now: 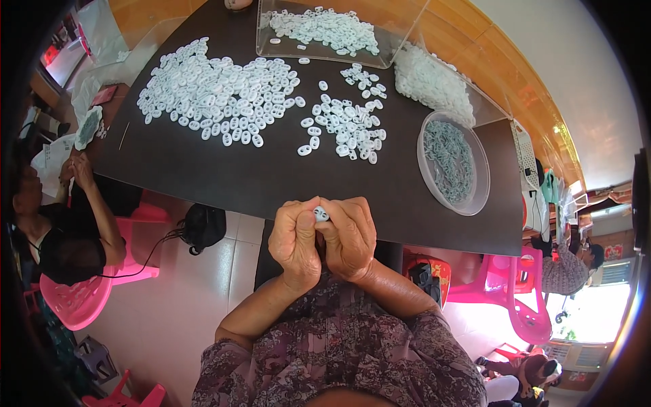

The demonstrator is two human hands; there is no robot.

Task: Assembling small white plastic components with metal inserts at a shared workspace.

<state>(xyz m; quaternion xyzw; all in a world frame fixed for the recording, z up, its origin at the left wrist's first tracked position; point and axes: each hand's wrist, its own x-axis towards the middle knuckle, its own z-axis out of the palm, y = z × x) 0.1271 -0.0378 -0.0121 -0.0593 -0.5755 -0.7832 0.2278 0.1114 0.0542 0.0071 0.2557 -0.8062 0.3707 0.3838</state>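
Just in front of my chest, at the near edge of the dark table, my left hand (298, 245) and my right hand (348, 237) are pressed together. Between their thumbs and fingertips they pinch a small white oval plastic piece (321, 214) with dark holes. The curled fingers hide part of it. Beyond my hands lies a loose cluster of similar white two-hole pieces (349, 125). A much larger pile of them (217, 91) spreads over the table's left half. To the right stands a round clear tub (482, 178) of tangled grey-green small parts (447, 159), possibly springs.
A clear box (264, 49) with more white pieces stands at the back of the dark table (224, 173). Beside it, another holds whitish small parts (434, 78). At left a person (74, 230) sits on a pink chair (88, 298). Another pink chair (498, 288) stands right.
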